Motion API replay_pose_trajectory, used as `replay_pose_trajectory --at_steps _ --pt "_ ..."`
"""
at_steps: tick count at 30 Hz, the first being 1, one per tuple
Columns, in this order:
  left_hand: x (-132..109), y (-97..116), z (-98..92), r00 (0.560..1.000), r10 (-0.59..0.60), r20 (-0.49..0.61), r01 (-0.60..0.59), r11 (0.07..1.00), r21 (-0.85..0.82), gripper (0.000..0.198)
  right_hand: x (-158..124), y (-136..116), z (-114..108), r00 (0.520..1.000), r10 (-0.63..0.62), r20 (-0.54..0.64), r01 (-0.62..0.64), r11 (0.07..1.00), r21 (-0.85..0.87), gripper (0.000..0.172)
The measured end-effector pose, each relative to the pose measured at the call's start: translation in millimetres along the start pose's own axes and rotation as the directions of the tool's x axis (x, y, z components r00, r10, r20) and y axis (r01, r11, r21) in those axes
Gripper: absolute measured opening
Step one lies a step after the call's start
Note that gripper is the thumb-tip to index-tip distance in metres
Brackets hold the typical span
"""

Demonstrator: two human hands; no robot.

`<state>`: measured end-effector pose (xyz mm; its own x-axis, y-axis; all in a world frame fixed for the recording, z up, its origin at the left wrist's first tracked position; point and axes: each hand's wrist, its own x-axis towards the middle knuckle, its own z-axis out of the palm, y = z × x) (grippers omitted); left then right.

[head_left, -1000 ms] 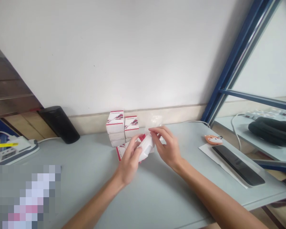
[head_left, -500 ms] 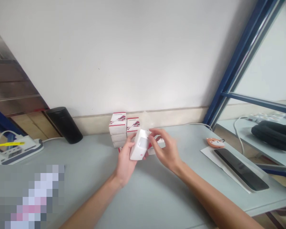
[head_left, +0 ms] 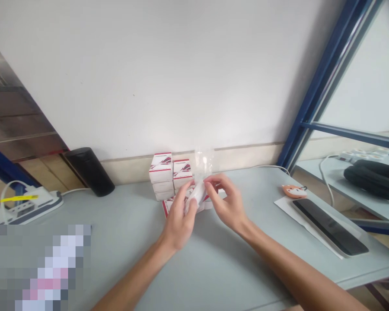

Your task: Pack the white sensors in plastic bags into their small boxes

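My left hand (head_left: 177, 222) is closed around a white motion sensor (head_left: 197, 194), which is turned so that a narrow side shows. A clear plastic bag (head_left: 204, 160) stands up from the sensor's far end. At that end, my right hand (head_left: 229, 203) is closed, thumb and fingers pinched together at the bag's edge by the sensor; the exact grip is partly hidden. Just behind the hands, small white boxes with red edges (head_left: 161, 169) are stacked on the grey table (head_left: 123, 242). More boxes lie lower down, partly covered by my hands.
A black cylinder (head_left: 90, 172) stands at the left, near a white power strip (head_left: 35, 209). To the right, a dark phone (head_left: 330, 226) lies on white paper (head_left: 283, 205) beside an orange toy (head_left: 293, 191). A blue metal frame (head_left: 314, 86) rises at the right.
My left hand has rotated the sensor, so its windowed front no longer shows. The clear bag now stands out more beyond it. My right hand stays at the far end.
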<state>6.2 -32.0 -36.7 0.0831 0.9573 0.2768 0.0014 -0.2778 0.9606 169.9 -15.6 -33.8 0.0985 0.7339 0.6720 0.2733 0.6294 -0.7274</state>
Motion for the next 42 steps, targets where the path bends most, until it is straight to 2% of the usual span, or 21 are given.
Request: replay_pose_trajectory --at_steps 3,5,7,9,12,15,17,19,21,24,26,28,32,35,37,39,42 --pt "5 -4 -0.7 0.994 -0.108 -0.028 0.107 0.994 -0.018 0.042 -3 -1 1 0.991 -0.094 0.1 0.102 0.992 -0.08 0.012" --pt "8 -4 -1.3 0.986 -0.168 -0.021 0.165 0.98 -0.112 0.04 -5 -2 1 0.983 -0.083 0.163 0.094 0.994 -0.063 0.013" --pt "11 -2 -1.6 0.982 -0.188 0.007 0.185 0.955 -0.232 0.038 -6 -3 3 0.983 0.01 0.185 -0.015 1.0 0.023 0.016" --pt "12 1 -1.5 0.982 -0.182 0.048 0.188 0.926 -0.328 0.037 -6 -3 4 0.976 0.166 0.142 -0.183 0.976 0.12 0.02" --pt "13 4 -2.1 0.979 -0.165 0.117 0.197 0.907 -0.372 0.044 -4 -1 4 0.931 0.357 0.077 -0.366 0.912 0.185 0.038" --pt "15 2 -5.6 0.982 -0.15 0.11 0.179 0.927 -0.33 0.048 1 3 3 0.898 0.392 0.202 -0.427 0.886 0.18 0.044" --pt "19 -1 -9.5 0.992 -0.119 0.052 0.129 0.957 -0.259 0.047 3 5 1 0.899 0.362 0.245 -0.41 0.893 0.187 0.043" --pt "24 -4 -14.0 0.998 -0.061 0.002 0.06 0.985 -0.161 0.045 4 8 1 0.921 0.341 0.187 -0.372 0.912 0.172 0.042" --pt "30 -9 -18.1 1.0 -0.02 0.011 0.021 0.996 -0.089 0.044 4 12 2 0.94 0.323 0.112 -0.334 0.937 0.103 0.041" --pt "36 -15 -21.8 0.999 -0.047 0.016 0.048 0.991 -0.123 0.042 2 20 3 0.958 0.274 0.083 -0.273 0.962 -0.025 0.038" --pt "38 -20 -22.5 0.998 -0.053 -0.027 0.047 0.981 -0.187 0.043 2 26 4 0.961 0.248 0.121 -0.239 0.968 -0.083 0.037" --pt "38 -22 -22.7 0.998 -0.017 -0.06 0.006 0.986 -0.167 0.046 2 30 3 0.957 0.235 0.17 -0.215 0.968 -0.127 0.036" --pt "40 -22 -27.1 0.998 0.068 0.019 -0.069 0.995 0.075 0.047 3 32 -1 0.955 0.199 0.221 -0.155 0.967 -0.203 0.032" --pt "42 -19 -34.6 0.987 0.031 0.158 -0.056 0.987 0.153 0.048 3 30 -4 0.955 0.176 0.24 -0.131 0.973 -0.19 0.046" --pt "42 -17 -38.9 0.975 -0.001 0.223 -0.042 0.981 0.19 0.047 4 30 -5 0.947 0.157 0.281 -0.103 0.975 -0.198 0.046" --pt "41 -15 -41.0 0.972 -0.013 0.235 -0.042 0.974 0.225 0.049 4 32 -5 0.933 0.141 0.33 -0.053 0.963 -0.264 0.033" --pt "39 -16 -39.7 0.985 0.025 0.169 -0.06 0.976 0.209 0.063 5 35 -5 0.923 0.126 0.365 0.03 0.919 -0.392 0.021"
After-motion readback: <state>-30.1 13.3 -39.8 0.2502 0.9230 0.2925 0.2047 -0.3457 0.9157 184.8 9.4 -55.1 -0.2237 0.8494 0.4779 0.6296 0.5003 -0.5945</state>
